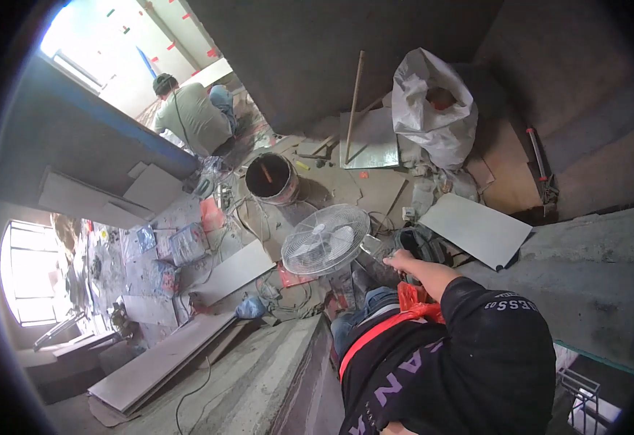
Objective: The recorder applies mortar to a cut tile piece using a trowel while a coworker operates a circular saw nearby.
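Note:
My right hand (pixel 400 261) reaches out at the end of a bent arm in a black sleeve. Its fingers look closed, beside a small grey boxy piece (pixel 375 250) right behind the fan; what they grip is too small to make out. Next to it is a round white fan (pixel 326 239) with a wire guard. Below my forearm, a red plastic bag (pixel 411 297) hangs against my black shirt, close to a red strap (pixel 379 337). My left hand does not show clearly; only a bit of skin appears at the lower edge.
A dark-mouthed bucket (pixel 272 179) stands beyond the fan. Pale boards (pixel 476 228) lie right and left, with cables and plastic bags across the floor. A white sack (pixel 434 105) stands at the back. Another person (pixel 195 116) crouches in the far-left doorway. Concrete steps (pixel 259 384) lie near me.

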